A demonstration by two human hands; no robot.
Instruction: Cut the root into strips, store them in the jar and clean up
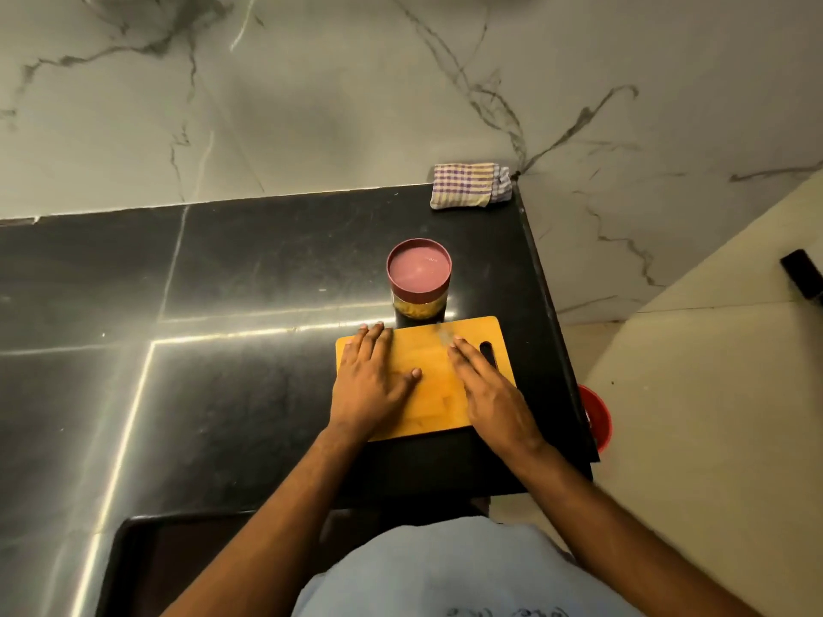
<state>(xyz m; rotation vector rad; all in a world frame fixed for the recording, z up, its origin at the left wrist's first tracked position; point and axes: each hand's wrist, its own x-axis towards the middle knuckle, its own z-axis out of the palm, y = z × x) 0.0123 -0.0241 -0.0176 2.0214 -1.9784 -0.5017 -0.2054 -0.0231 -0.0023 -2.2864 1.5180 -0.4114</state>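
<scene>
Both the left hand (pixel 372 385) and right hand (pixel 487 389) lie open and flat on the bare cutting board (pixel 438 371). The jar (pixel 419 278), lid on with yellow strips inside, stands just beyond it. Cleanup seems underway; next probably means fetching the checked cloth (pixel 470 185) at the far corner.

- One wooden cutting board (pixel 438 358)
- One lidded jar (pixel 419 278)
- One checked cloth (pixel 470 185)
- One red bucket (pixel 596 416)
- Two hands: left hand (pixel 372 385), right hand (pixel 490 394)

Lidded jar (pixel 419 278) upright behind board (pixel 436 349)
</scene>
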